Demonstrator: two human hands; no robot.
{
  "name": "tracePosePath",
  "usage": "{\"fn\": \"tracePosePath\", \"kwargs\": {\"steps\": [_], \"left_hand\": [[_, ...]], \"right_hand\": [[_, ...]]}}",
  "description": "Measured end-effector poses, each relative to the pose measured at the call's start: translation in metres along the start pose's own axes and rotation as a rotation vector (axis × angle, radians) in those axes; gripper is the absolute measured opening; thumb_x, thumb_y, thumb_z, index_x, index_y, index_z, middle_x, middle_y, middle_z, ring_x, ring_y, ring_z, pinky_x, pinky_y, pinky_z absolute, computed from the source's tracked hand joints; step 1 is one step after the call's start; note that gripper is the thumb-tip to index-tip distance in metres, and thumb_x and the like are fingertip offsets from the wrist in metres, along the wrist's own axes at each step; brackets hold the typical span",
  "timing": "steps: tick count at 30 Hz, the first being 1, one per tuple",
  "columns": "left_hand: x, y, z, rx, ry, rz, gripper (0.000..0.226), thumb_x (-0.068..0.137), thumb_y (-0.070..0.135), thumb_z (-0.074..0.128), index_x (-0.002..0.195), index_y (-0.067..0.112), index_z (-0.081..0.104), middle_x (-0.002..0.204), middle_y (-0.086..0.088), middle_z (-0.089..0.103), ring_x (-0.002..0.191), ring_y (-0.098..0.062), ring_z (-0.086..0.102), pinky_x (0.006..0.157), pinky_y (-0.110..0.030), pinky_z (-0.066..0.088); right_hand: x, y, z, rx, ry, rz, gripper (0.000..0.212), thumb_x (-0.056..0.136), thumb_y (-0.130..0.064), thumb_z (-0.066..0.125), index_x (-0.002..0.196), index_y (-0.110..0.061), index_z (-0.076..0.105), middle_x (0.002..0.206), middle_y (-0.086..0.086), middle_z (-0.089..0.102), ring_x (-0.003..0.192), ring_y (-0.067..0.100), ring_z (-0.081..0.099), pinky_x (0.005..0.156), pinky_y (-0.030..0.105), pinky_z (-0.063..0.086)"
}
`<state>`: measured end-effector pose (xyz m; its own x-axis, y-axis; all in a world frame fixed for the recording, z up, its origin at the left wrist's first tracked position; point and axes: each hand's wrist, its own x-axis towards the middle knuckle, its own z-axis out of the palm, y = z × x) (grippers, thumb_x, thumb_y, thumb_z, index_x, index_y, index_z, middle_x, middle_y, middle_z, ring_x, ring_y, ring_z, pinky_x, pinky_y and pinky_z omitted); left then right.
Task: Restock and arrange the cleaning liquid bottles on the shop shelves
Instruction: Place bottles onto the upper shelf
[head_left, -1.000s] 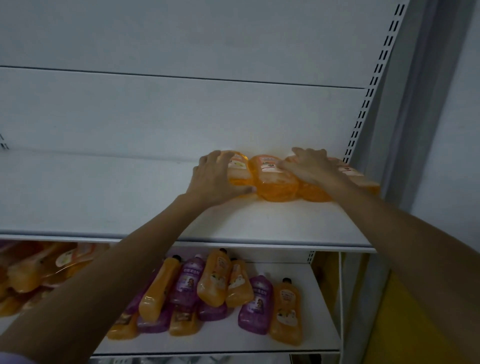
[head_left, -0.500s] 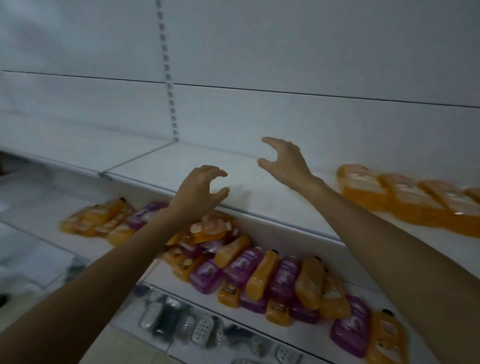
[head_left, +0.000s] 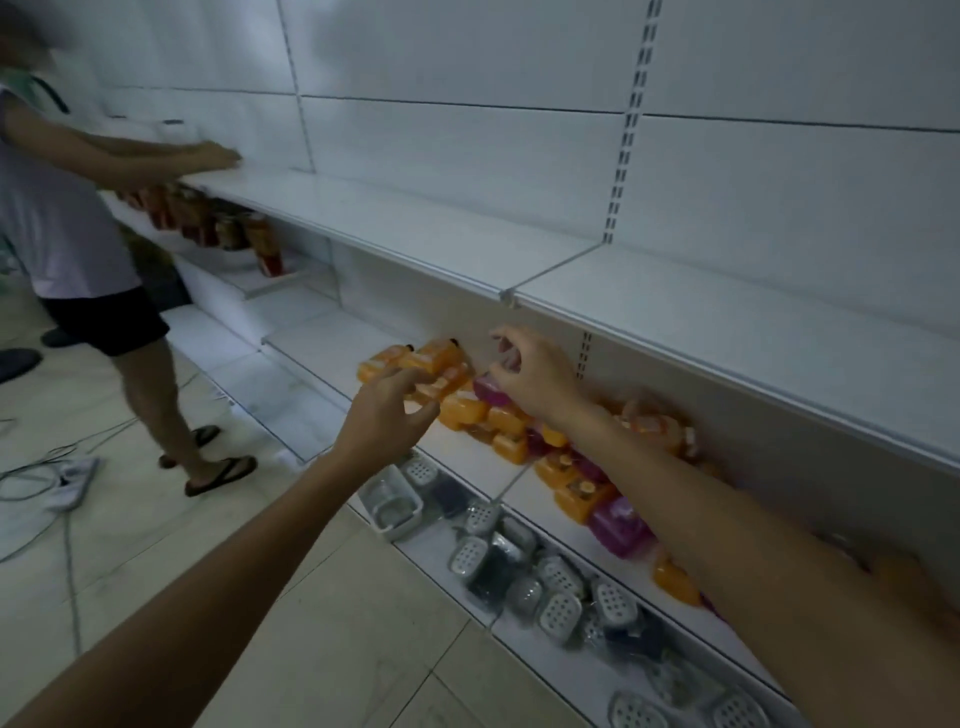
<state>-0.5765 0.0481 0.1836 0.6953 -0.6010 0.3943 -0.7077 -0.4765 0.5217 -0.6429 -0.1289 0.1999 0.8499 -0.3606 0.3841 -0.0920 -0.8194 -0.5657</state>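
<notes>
Just beyond the left hand (head_left: 385, 418), nearer than the right hand (head_left: 537, 382), orange bottles (head_left: 439, 357) are laid caps-far; both hands are held loosely spread, empty.

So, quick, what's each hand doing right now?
Left hand: open, empty, by orange plastic bottles.
Right hand: loosely curled, empty, near purple plastic bottle.

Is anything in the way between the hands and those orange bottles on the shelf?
Nothing visible. The left hand and right hand hover empty right by the orange bottles, with only air between. The upper shelf sits above, not in the way.
</notes>
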Motion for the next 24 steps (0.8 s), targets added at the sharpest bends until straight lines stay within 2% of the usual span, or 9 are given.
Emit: {"fn": "tracePosePath", "kwargs": {"steps": [6,10,12,15,19,22,24], "left_hand": [[0.007,-0.060,0.009,-0.020,-0.040,-0.128,0.031,0.088,0.019,0.060,0.117,0.009,0.062,0.117,-0.011,0.060,0.101,-0.022,0.059,0.085,-0.033,0.048],[0.028,-0.099,0.033,-0.017,-0.119,-0.169,0.033,0.090,0.022,0.056,0.121,0.009,0.059,0.121,-0.011,0.058,0.093,-0.014,0.058,0.077,-0.019,0.039],[0.046,-0.116,0.045,-0.020,-0.146,-0.187,0.034,0.091,0.021,0.055,0.122,0.009,0.058,0.123,-0.012,0.057,0.095,-0.016,0.058,0.078,-0.018,0.038],[0.077,-0.144,0.059,-0.020,-0.187,-0.222,0.035,0.091,0.021,0.055,0.124,0.009,0.057,0.126,-0.012,0.056,0.104,-0.020,0.058,0.081,-0.020,0.040],[0.115,-0.188,0.064,-0.010,-0.225,-0.268,0.034,0.091,0.021,0.056,0.123,0.008,0.057,0.125,-0.012,0.056,0.106,-0.022,0.057,0.085,-0.021,0.041],[0.141,-0.227,0.061,-0.005,-0.212,-0.294,0.033,0.090,0.020,0.056,0.121,0.008,0.059,0.122,-0.013,0.059,0.108,-0.022,0.057,0.090,-0.030,0.045],[0.160,-0.254,0.059,0.007,-0.209,-0.310,0.033,0.090,0.021,0.057,0.120,0.009,0.060,0.121,-0.012,0.059,0.107,-0.022,0.057,0.089,-0.031,0.045]], "right_hand": [[0.014,0.024,0.064,0.049,-0.134,0.184,0.035,0.077,-0.021,0.064,0.111,-0.015,0.064,0.101,0.006,0.066,0.095,0.025,0.061,0.085,0.039,0.051],[0.039,0.054,0.096,0.095,-0.189,0.333,0.036,0.080,-0.017,0.064,0.114,-0.007,0.062,0.092,0.003,0.059,0.094,0.023,0.058,0.084,0.031,0.046],[0.057,0.071,0.115,0.107,-0.211,0.382,0.036,0.080,-0.016,0.064,0.115,-0.006,0.061,0.093,0.003,0.059,0.092,0.018,0.055,0.079,0.027,0.043],[0.090,0.089,0.144,0.156,-0.239,0.444,0.036,0.083,-0.011,0.061,0.119,-0.009,0.058,0.100,0.004,0.058,0.095,0.018,0.053,0.076,0.022,0.037],[0.144,0.095,0.183,0.194,-0.280,0.481,0.031,0.084,-0.008,0.057,0.115,-0.008,0.057,0.105,0.008,0.059,0.103,0.024,0.055,0.079,0.025,0.040],[0.184,0.088,0.210,0.233,-0.303,0.452,0.028,0.087,-0.014,0.061,0.113,-0.006,0.056,0.095,0.003,0.056,0.094,0.019,0.055,0.074,0.024,0.040],[0.208,0.086,0.230,0.252,-0.311,0.458,0.029,0.087,-0.017,0.063,0.111,-0.002,0.057,0.091,0.006,0.057,0.085,0.014,0.052,0.065,0.023,0.043]]}}
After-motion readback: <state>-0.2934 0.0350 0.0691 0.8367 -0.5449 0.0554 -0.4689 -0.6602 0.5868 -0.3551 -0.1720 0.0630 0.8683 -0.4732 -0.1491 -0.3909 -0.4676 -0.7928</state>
